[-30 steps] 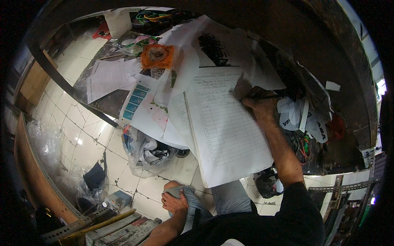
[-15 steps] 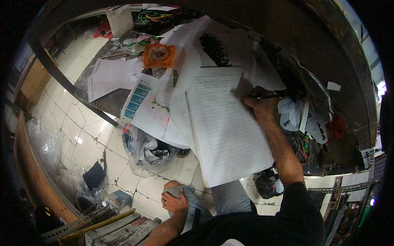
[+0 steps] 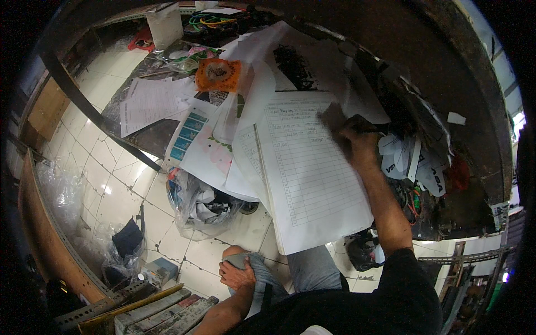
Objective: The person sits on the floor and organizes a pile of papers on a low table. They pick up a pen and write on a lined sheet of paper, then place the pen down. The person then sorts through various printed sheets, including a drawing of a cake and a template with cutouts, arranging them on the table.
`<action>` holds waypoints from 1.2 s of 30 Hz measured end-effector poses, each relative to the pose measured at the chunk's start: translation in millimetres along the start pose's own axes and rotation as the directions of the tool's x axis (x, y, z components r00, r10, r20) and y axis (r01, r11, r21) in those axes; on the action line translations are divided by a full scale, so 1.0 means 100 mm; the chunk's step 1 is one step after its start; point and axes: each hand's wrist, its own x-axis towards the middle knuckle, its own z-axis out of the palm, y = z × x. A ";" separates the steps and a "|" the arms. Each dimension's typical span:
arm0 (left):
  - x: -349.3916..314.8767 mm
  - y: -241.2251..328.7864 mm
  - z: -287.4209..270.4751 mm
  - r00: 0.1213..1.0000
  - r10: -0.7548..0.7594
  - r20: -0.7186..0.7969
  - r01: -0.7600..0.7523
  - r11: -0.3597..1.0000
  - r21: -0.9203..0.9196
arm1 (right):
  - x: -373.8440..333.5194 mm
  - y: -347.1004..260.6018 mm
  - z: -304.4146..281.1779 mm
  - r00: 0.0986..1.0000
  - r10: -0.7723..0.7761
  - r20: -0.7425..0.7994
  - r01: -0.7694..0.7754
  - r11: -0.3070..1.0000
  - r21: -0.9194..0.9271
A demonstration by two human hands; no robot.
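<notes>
The white ruled paper form has handwritten upper rows, blank lower ones; right hand fingers apparently grasp a slim dark pen, left hand fingers lying released.

Papers Crowding a Dark Table

Loose papers are covering much of the dark table, and a ruled pad is lying among them, its near end jutting past the edge. Coloured cables are sitting toward the far left. Below, the pale tiled floor is holding a grey box and clear plastic.
</notes>
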 end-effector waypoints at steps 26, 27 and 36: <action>-0.02 -0.01 -0.01 0.999 0.005 -0.039 -0.007 0.999 -0.041 | 0.43 -0.46 -0.43 0.972 0.021 0.234 -0.136 0.862 0.488; -0.01 0.01 -0.04 0.999 0.018 -0.032 -0.020 0.999 -0.044 | 0.40 -0.16 -0.19 0.995 0.003 0.101 -0.045 0.905 0.423; 0.00 -0.05 0.00 1.000 0.017 -0.025 -0.018 0.999 -0.039 | 0.33 -0.12 0.03 0.965 0.224 -0.135 -0.089 0.766 0.637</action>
